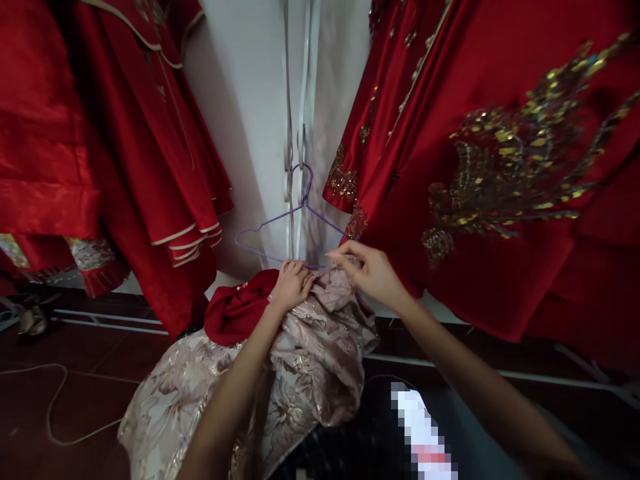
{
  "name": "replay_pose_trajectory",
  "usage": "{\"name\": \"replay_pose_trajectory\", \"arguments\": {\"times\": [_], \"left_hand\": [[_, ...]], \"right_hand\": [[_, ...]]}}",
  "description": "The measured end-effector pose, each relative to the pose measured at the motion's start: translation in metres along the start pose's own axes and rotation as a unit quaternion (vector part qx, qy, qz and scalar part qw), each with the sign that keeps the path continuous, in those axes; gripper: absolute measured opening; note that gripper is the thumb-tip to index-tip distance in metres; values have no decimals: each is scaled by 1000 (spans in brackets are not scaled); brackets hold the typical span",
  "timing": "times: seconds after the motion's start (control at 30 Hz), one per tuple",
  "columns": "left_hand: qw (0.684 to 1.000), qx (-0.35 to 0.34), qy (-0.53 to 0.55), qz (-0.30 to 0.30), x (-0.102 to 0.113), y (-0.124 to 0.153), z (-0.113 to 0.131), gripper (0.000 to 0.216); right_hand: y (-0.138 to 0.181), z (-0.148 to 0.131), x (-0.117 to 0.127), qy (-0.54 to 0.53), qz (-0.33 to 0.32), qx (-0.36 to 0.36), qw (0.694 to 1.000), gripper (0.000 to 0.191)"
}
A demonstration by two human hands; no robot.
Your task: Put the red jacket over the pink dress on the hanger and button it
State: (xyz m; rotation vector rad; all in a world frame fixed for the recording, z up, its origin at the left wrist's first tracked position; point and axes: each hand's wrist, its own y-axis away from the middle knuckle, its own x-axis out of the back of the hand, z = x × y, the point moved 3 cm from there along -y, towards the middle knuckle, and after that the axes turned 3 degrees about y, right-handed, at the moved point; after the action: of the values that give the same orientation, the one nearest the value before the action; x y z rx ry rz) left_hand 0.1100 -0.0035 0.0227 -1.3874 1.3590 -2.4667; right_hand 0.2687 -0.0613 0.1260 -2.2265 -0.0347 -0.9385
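Note:
A purple wire hanger (270, 219) hangs by its hook from a pale strap or pole against the wall. Below its bottom bar is a bunched pale pink and gold floral garment (315, 353), with a red cloth (233, 313) beside it on the left. Curled over the top of the garment, close to the bar, are the fingers of my left hand (291, 287). My right hand (373, 272) pinches the garment's upper edge near the right end of the bar. The fingertips are partly hidden in the fabric.
Red garments (145, 133) hang at the left. On the right hangs a red garment with gold sequin embroidery (520, 153). Low metal rails (110, 320) run near the dark floor. A thin cable (63, 400) and shoes (33, 321) lie at the left.

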Motion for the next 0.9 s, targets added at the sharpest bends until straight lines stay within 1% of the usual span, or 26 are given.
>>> {"name": "replay_pose_trajectory", "arguments": {"times": [0.07,0.13,0.17,0.27,0.33,0.4,0.47,0.57,0.7,0.8,0.9], "left_hand": [[999,34,-6,39,-4,13,5,21],[996,52,13,72,-3,22,15,19],[994,59,30,87,-2,26,21,19],[985,78,83,128,6,32,33,18],[981,87,107,138,13,33,32,19],[980,88,124,130,18,33,27,21],[981,81,132,117,22,34,21,22],[985,69,119,105,24,34,17,21],[991,68,68,93,20,31,21,21],[993,73,27,91,19,30,24,20],[993,73,18,90,19,31,25,19]], "right_hand": [[-5,25,10,0,21,-26,999,26],[-5,55,24,12,53,-50,997,26],[-3,70,32,25,79,-63,995,25],[10,110,59,61,192,-86,976,21],[18,129,72,78,249,-96,960,18],[24,140,80,89,278,-104,951,17],[26,144,82,96,285,-106,948,17],[28,137,82,83,278,-97,952,16],[31,120,81,54,261,-78,961,16],[36,109,82,56,267,-76,959,19],[37,101,82,67,261,-81,959,22]]}}
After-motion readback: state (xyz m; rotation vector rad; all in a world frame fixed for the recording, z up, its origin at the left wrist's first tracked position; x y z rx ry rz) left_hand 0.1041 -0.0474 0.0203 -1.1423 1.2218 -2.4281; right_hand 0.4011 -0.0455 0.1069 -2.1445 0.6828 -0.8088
